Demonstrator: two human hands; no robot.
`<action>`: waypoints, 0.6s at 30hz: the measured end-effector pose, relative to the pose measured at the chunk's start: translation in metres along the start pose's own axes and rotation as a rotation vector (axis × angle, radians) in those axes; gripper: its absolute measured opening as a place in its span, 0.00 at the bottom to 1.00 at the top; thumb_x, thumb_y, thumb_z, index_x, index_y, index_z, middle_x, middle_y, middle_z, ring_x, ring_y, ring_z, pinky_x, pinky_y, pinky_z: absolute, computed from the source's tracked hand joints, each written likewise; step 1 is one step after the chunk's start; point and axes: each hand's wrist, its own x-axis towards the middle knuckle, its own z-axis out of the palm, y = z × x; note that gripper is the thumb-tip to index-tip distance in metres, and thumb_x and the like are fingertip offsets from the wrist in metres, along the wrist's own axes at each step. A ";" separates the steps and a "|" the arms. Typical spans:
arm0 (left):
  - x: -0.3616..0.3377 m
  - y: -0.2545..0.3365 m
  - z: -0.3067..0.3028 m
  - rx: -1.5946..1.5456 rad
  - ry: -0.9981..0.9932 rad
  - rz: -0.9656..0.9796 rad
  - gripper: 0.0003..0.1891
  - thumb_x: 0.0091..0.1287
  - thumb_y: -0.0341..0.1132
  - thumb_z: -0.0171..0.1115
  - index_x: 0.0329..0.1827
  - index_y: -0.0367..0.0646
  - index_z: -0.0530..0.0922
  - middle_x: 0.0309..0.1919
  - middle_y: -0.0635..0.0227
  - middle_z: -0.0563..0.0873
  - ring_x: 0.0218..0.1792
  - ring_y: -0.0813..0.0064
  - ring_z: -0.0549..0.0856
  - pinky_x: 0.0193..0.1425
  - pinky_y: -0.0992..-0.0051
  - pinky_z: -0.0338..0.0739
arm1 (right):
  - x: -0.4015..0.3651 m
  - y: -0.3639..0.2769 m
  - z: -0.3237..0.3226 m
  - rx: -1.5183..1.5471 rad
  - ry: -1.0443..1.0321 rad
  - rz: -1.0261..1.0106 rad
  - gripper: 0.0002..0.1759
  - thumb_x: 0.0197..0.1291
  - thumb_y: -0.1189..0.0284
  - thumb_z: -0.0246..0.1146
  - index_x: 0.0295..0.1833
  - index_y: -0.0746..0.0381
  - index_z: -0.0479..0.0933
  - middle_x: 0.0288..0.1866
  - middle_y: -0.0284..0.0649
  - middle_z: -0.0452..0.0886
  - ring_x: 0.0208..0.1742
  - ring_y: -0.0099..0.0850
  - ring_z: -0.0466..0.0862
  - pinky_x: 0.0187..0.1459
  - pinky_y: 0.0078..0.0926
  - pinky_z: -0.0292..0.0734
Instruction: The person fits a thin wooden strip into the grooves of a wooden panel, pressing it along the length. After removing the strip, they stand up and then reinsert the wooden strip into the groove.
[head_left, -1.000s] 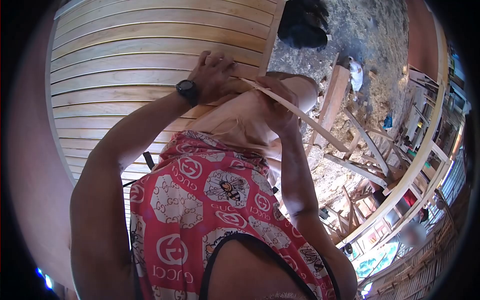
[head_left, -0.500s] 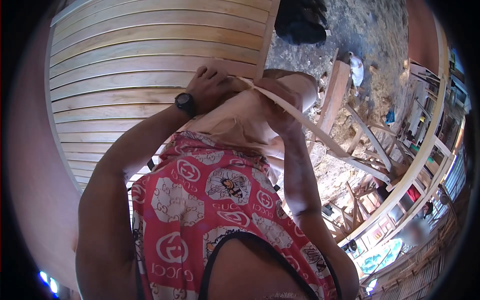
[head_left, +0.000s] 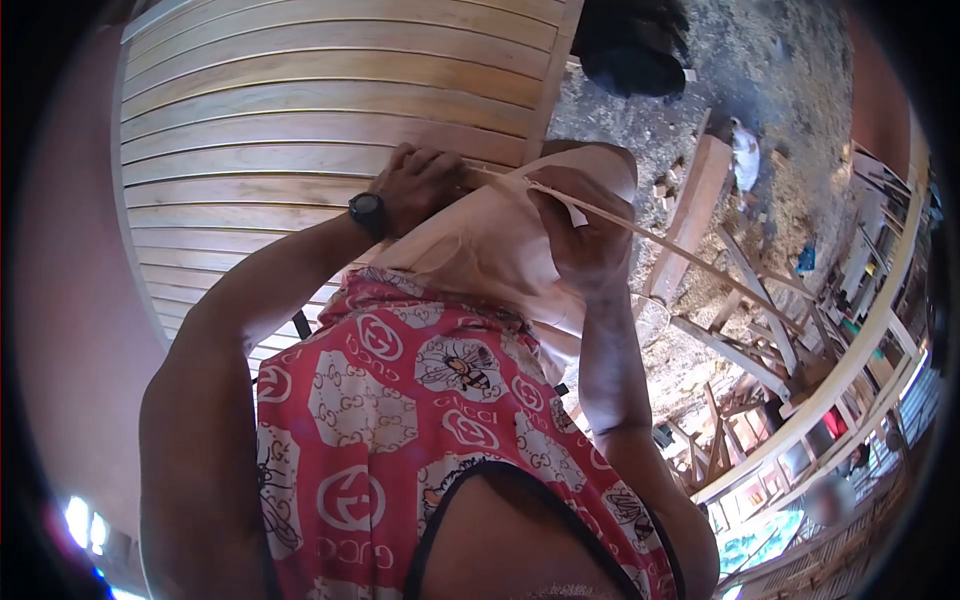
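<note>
The left grip (head_left: pixel 417 187), fingers curled, is positioned over the slatted panel (head_left: pixel 330 130); its contact with the thin wooden strip (head_left: pixel 700 264) is unclear. The right grip (head_left: pixel 588 228), right of the panel, holds the strip, which extends away from the panel. A thick beam (head_left: pixel 692 205) lies on the floor (head_left: pixel 800 70) right of the panel.

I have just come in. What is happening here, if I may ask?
A person is handling a thin wooden strip. The right hand holds it, and its long end slants out over the littered floor. The left hand, with a watch at the wrist, is close to its near end, by a slatted wooden panel.
</note>
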 end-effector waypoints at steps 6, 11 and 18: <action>-0.006 0.004 0.003 0.054 0.055 -0.050 0.29 0.64 0.54 0.69 0.68 0.55 0.83 0.67 0.67 0.77 0.65 0.62 0.77 0.71 0.54 0.67 | 0.040 0.009 -0.015 0.110 -0.084 -0.084 0.07 0.61 0.84 0.73 0.44 0.66 0.87 0.42 0.46 0.92 0.41 0.42 0.93 0.41 0.31 0.87; -0.003 0.004 -0.004 0.102 -0.025 -0.035 0.30 0.61 0.49 0.76 0.68 0.56 0.83 0.67 0.70 0.77 0.62 0.64 0.79 0.71 0.53 0.68 | 0.032 0.008 -0.039 0.059 -0.122 -0.061 0.06 0.65 0.84 0.72 0.47 0.69 0.87 0.43 0.47 0.91 0.39 0.32 0.91 0.39 0.28 0.85; -0.004 0.001 0.003 0.147 0.061 -0.004 0.36 0.61 0.46 0.75 0.75 0.55 0.79 0.67 0.70 0.80 0.63 0.60 0.77 0.69 0.50 0.69 | -0.017 0.020 -0.034 0.070 -0.060 -0.151 0.07 0.68 0.82 0.73 0.49 0.66 0.87 0.44 0.45 0.92 0.43 0.33 0.93 0.43 0.27 0.87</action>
